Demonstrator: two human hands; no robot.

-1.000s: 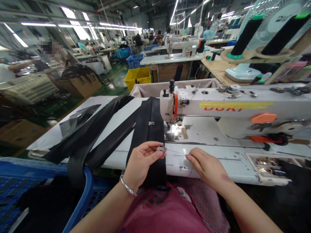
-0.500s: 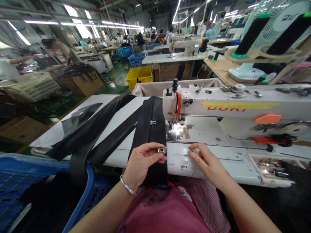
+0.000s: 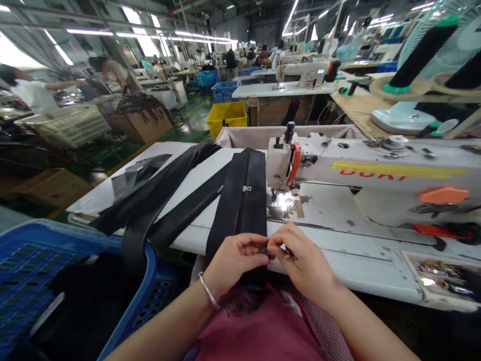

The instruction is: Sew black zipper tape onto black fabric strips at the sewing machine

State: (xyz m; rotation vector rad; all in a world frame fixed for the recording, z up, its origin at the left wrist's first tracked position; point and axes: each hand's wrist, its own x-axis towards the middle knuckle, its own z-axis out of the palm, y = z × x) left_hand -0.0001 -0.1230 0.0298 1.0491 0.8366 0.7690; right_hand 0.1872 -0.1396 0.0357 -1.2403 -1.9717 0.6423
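Note:
My left hand (image 3: 240, 258) pinches a small metal bobbin case (image 3: 269, 254) between thumb and fingertips, mostly hidden by the fingers. Right against it, my right hand (image 3: 296, 253) has its thumb and fingers pressed together; what they grip is too small to make out. Both hands meet in front of the sewing machine (image 3: 283, 168), low over the table's front edge. Behind my left hand lies a black strip with a zipper (image 3: 246, 210), its metal slider (image 3: 246, 189) near the middle. The machine's needle area is lit.
More black strips (image 3: 165, 188) lie to the left, one hanging over a blue basket (image 3: 148, 260) with dark material inside. A parts tray (image 3: 432, 260) holding small metal pieces sits at the right. Thread cones (image 3: 421, 57) stand behind the machine. Other people work at the far left.
My right hand has moved left to meet my left hand at the bobbin case, which was in plain sight before. The view has turned slightly left.

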